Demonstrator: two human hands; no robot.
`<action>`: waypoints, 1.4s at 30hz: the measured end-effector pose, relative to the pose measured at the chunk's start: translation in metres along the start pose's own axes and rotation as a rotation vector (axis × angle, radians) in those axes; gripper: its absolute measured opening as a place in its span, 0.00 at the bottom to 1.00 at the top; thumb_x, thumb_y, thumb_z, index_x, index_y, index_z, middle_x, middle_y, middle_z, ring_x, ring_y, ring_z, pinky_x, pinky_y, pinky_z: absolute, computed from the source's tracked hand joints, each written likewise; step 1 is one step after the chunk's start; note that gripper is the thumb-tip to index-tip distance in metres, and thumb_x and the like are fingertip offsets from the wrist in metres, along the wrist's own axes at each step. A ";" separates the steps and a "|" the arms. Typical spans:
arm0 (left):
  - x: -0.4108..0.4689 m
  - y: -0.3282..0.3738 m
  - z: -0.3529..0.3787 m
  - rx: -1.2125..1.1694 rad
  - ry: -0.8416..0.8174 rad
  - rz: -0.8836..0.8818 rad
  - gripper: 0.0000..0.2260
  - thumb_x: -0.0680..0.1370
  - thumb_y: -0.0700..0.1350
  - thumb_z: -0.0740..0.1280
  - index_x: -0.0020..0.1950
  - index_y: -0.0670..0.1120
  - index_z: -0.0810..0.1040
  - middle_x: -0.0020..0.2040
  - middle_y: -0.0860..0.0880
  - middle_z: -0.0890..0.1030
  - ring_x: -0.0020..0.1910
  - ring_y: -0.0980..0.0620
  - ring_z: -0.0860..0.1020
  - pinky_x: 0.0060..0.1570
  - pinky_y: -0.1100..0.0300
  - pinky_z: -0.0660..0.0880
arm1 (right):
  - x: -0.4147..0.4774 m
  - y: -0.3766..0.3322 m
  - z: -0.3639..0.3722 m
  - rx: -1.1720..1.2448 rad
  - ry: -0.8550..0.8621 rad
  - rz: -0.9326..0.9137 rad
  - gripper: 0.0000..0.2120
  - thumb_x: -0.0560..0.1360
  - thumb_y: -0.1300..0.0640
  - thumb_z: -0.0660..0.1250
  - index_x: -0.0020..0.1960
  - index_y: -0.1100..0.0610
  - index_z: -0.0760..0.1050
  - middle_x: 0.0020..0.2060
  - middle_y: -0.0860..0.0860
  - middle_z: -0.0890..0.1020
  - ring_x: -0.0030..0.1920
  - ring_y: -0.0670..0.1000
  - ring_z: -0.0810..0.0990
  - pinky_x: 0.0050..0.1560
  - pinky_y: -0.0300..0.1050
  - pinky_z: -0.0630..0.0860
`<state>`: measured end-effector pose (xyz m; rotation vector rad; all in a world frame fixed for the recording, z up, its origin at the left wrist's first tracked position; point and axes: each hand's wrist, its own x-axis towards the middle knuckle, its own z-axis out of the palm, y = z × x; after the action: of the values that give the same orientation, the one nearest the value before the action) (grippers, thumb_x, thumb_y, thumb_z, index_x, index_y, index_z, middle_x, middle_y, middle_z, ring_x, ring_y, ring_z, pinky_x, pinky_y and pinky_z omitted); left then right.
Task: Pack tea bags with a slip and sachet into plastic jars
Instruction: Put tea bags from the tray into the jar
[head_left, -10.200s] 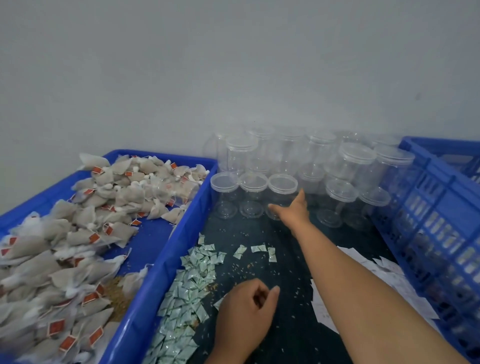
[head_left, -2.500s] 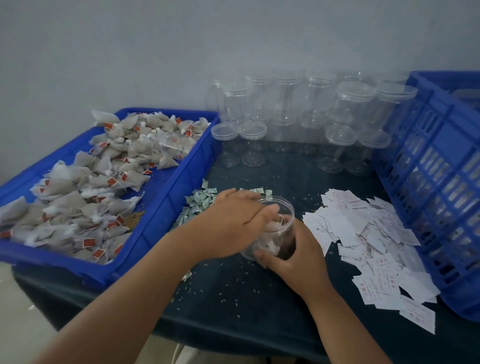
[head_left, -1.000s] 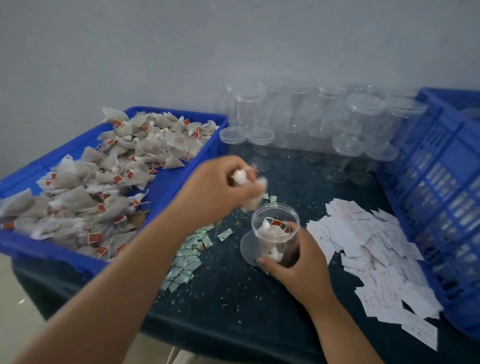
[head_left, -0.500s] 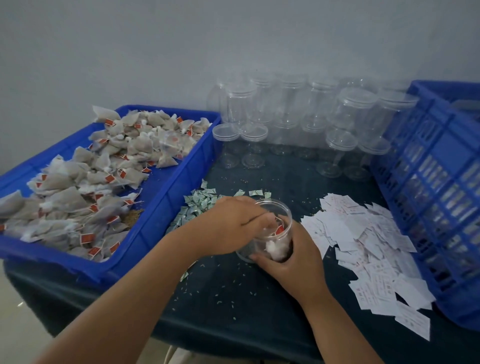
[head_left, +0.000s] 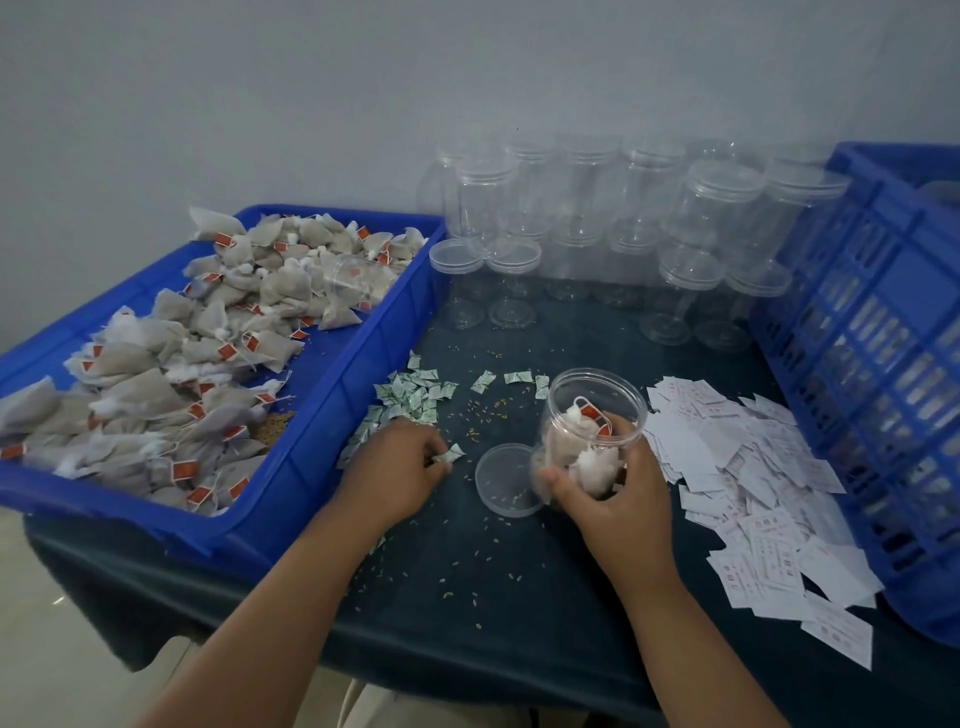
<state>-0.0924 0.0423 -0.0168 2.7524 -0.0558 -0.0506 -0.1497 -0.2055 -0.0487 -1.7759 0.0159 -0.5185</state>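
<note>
Jar (head_left: 597, 402): right hand (head_left: 618, 501) grips | sachet (head_left: 451, 455): left hand (head_left: 395, 473) pinches | slips (head_left: 753, 467): print illegible

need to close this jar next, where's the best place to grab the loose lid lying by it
Take the lid by its thin rim, a pinch grip from above on its left or near edge. It lies flat on the table, and its right edge is hidden by the jar that the right hand holds.
</note>
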 end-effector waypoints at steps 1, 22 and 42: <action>0.000 0.000 0.000 -0.033 0.030 0.007 0.05 0.80 0.53 0.73 0.54 0.57 0.81 0.53 0.56 0.79 0.50 0.56 0.78 0.46 0.58 0.72 | -0.001 -0.001 0.000 0.003 0.005 -0.004 0.35 0.62 0.34 0.82 0.66 0.33 0.74 0.61 0.34 0.82 0.62 0.42 0.83 0.60 0.51 0.83; -0.014 0.122 -0.035 -0.721 0.349 0.263 0.02 0.81 0.54 0.69 0.49 0.60 0.80 0.49 0.62 0.82 0.50 0.64 0.81 0.46 0.70 0.75 | 0.004 -0.014 -0.014 0.226 0.125 -0.003 0.41 0.66 0.41 0.85 0.75 0.38 0.71 0.67 0.35 0.80 0.68 0.42 0.81 0.58 0.39 0.83; 0.009 0.151 0.082 0.183 0.020 0.612 0.14 0.82 0.61 0.64 0.61 0.58 0.85 0.67 0.54 0.77 0.64 0.47 0.73 0.57 0.51 0.66 | 0.025 0.002 -0.040 0.154 0.617 0.087 0.34 0.70 0.44 0.83 0.70 0.40 0.71 0.62 0.41 0.82 0.62 0.45 0.84 0.61 0.46 0.83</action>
<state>-0.0917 -0.1285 -0.0361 2.7858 -0.9262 0.1546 -0.1410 -0.2492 -0.0352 -1.4014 0.4675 -0.9590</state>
